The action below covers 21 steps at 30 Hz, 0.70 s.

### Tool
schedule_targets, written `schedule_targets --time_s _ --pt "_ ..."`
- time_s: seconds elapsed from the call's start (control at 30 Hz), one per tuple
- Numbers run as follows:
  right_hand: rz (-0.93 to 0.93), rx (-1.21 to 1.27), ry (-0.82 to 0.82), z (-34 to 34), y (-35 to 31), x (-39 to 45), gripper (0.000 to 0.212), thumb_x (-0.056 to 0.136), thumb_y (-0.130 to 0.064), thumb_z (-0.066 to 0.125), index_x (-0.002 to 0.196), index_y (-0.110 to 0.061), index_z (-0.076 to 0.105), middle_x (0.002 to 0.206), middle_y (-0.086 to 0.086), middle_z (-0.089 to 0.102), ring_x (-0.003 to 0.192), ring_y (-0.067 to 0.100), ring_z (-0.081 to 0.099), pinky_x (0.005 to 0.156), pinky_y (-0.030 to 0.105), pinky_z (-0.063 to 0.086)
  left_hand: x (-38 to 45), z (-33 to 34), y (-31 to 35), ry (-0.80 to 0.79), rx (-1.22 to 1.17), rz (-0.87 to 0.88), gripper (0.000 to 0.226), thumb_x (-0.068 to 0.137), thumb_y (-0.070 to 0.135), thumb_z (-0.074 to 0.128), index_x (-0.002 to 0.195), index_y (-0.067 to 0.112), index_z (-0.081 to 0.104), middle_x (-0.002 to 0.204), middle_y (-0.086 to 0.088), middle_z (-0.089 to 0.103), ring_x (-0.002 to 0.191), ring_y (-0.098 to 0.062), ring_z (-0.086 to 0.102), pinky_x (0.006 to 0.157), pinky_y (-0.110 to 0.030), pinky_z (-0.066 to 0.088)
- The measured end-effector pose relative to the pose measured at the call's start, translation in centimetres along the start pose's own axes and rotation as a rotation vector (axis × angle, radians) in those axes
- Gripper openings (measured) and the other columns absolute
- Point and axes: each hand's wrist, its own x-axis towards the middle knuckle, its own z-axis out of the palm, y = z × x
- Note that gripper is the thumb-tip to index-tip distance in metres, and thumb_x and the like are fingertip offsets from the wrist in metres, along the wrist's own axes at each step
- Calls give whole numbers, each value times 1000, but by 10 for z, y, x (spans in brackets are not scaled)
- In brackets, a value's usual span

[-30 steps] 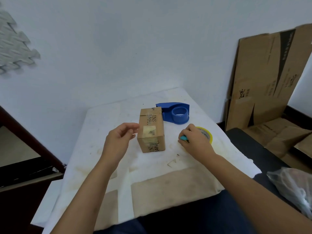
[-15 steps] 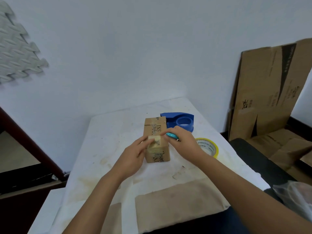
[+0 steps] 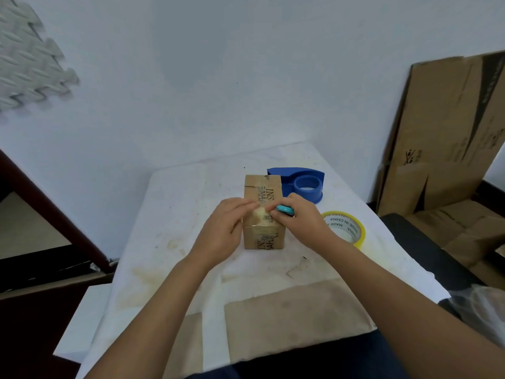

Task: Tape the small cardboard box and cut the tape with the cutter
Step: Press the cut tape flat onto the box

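A small brown cardboard box (image 3: 264,239) with black print stands in the middle of the white table (image 3: 175,214). A yellowish strip of tape lies over its near top edge. My left hand (image 3: 228,228) rests against the box's left side, its fingertips on the taped top. My right hand (image 3: 299,218) is at the box's right top edge and holds a small turquoise cutter (image 3: 285,210), its tip at the tape. A yellow-cored tape roll (image 3: 345,227) lies flat to the right, partly behind my right wrist.
A blue tape dispenser (image 3: 300,184) sits just behind the box. Flattened cardboard boxes (image 3: 442,138) lean on the wall at the right. A dark wooden frame (image 3: 41,203) stands at the left. A clear plastic bag (image 3: 481,305) lies at the lower right.
My right hand left the tape roll with the cutter and came to the box's top. My left hand closed in onto the box's left side and taped top.
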Motion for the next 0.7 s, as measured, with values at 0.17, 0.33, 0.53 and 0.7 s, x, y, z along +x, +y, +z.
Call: schedule_targets --time_s 0.17,0.33,0.53,0.7 --pt "-11 47 16 6 1 -1 15 91 -22 61 102 -23 72 89 2 52 83 12 50 67 16 36 -4 14 2 8 -146 -7 25 96 30 58 116 27 73 122 19 66 116 -2 53 97 -20 44" --pt "-9 66 29 9 4 0 16 92 -22 60 102 -24 72 87 -1 49 77 3 47 65 14 34 0 31 -1 91 -268 -95 12 88 33 70 98 28 74 106 26 63 109 1 49 89 -13 39" --pt "-24 43 27 11 6 1 17 92 -21 60 104 -21 72 87 -2 48 75 2 46 65 14 33 2 43 -9 98 -251 -54 25 86 40 66 96 19 72 105 23 57 103 -11 45 88 -21 39" --pt "-23 63 34 13 9 2 17 92 -22 59 104 -22 72 86 -3 46 75 2 46 64 14 32 6 44 -16 98 -91 79 44 86 56 57 98 16 69 105 3 64 96 -23 48 82 -35 44"
